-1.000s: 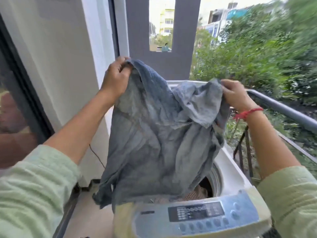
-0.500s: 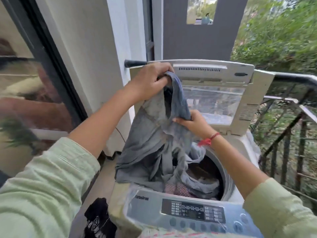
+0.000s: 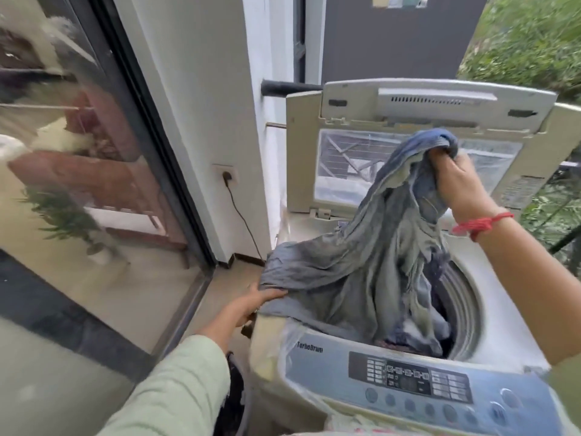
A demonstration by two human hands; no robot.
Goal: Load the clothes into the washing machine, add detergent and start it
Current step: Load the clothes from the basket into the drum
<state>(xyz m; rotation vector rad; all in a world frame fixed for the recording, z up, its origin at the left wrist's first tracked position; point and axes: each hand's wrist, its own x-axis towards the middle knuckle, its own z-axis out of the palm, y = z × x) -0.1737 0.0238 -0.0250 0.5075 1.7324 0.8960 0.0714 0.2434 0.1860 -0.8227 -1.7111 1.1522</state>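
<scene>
A top-loading washing machine (image 3: pixel 509 309) stands in front of me with its lid (image 3: pixel 418 127) raised. A grey-blue garment (image 3: pixel 355 269) drapes from above the drum down into it and over the machine's left edge. My right hand (image 3: pixel 456 187) grips the garment's top end, held up in front of the lid. My left hand (image 3: pixel 248 306) holds the garment's lower corner at the machine's left side. Other clothes lie dark inside the drum (image 3: pixel 465 313). The control panel (image 3: pixel 418 382) is at the near edge.
A glass sliding door (image 3: pixel 78 184) runs along the left. A wall socket (image 3: pixel 224 176) with a cord plugged in sits on the white wall. Dark cloth lies in a container (image 3: pixel 232 404) below my left arm. A railing and greenery (image 3: pixel 559 215) are at the right.
My right hand has risen with the garment's top end. My left hand dropped from the top to the garment's lower corner at the machine's left edge. The view shifted left and down.
</scene>
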